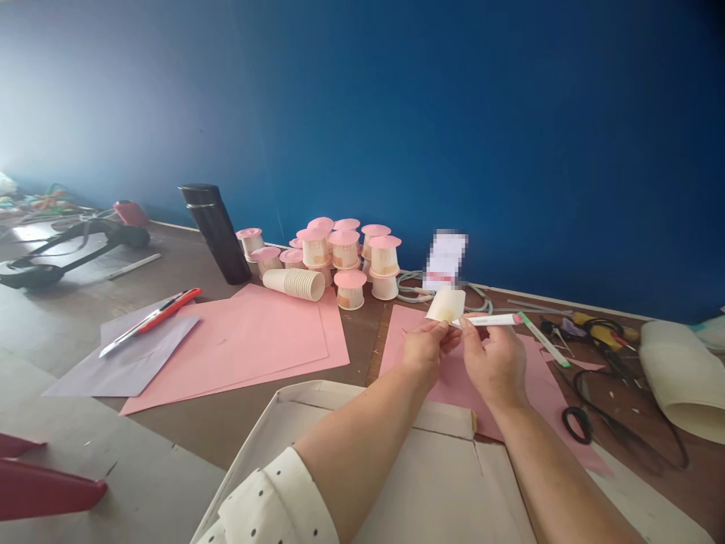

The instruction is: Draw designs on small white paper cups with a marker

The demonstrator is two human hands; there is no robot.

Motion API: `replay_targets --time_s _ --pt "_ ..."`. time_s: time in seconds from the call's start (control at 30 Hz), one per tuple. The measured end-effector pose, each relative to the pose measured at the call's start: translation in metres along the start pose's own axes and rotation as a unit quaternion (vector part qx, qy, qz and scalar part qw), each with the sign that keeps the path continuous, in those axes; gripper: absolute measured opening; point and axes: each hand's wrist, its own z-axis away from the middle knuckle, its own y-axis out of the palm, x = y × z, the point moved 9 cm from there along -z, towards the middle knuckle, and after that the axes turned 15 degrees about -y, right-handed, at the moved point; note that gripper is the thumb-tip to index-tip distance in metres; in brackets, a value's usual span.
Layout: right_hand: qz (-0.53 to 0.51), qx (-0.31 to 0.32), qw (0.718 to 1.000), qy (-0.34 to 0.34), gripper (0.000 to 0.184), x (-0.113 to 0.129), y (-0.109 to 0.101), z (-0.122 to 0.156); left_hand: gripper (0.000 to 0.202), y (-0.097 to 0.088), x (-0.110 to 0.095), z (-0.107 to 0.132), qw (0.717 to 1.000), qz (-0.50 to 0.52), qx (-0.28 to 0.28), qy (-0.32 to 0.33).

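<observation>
Your left fingers [438, 328] pinch the cup [445, 303], apparently steadying it for the pen [490, 320] closed in your right fingers [472, 337].

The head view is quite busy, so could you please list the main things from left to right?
Red-handled utility knife, black bottle, stack of nested cups, left hand holding a paper cup, right hand holding a white marker, black ring, large pale cylinder.

Head cam, close, fwd/down over table [363, 332] twd blue wall [396, 113]
</observation>
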Motion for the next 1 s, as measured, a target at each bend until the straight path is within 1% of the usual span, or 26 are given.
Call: replay_targets --time_s 0.13,0.3,0.37,0.63,1.0 --pt "-0.011 0.008 1.000 0.011 0.023 -0.002 0.001 0.000 0.005 0.000 0.000 0.002 1.000 0.012 -0.007 -0.010" --pt "-0.025 -0.044 0.996 0.069 0.025 -0.010 -0.014 0.000 0.005 -0.006 0.001 0.004 0.998 0.027 -0.052 -0.022" --pt "-0.024 -0.053 0.995 0.082 0.026 -0.013 -0.017 0.000 0.004 -0.007 0.001 0.005 0.998 0.026 -0.057 -0.023" --pt "-0.016 -0.042 0.997 0.067 0.026 -0.014 -0.012 0.001 0.006 -0.001 0.002 0.006 0.999 0.006 -0.043 -0.028" --pt "-0.005 -0.031 0.998 0.055 0.026 -0.014 -0.009 0.001 0.009 0.001 0.004 0.005 0.999 -0.018 -0.034 -0.030"
